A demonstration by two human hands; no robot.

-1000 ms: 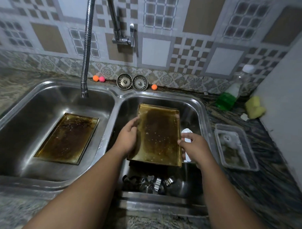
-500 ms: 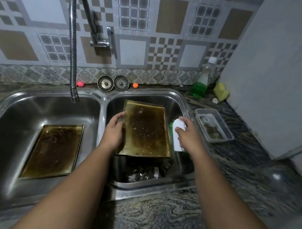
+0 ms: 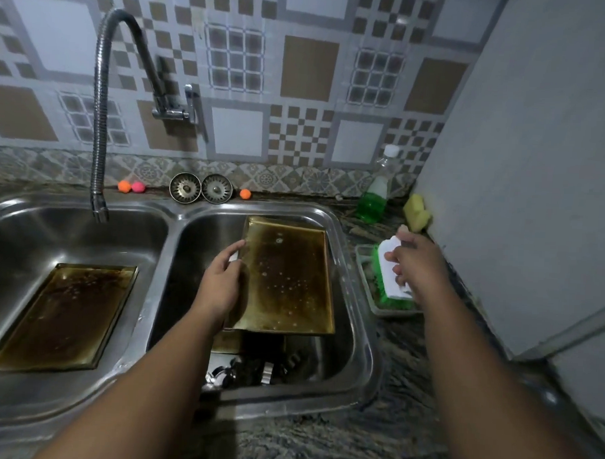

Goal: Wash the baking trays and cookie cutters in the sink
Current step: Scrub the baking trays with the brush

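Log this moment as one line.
left hand: holds tray, right basin | right hand: holds brush at container | second tray: flat in left basin | cutters: right basin floor

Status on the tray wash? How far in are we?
Done: nothing looks clean yet. In hand: left hand grips the propped tray, still stained brown; right hand holds the brush over the plastic tub. Remaining: second tray lies stained in the other basin, and the cookie cutters sit under the propped tray.
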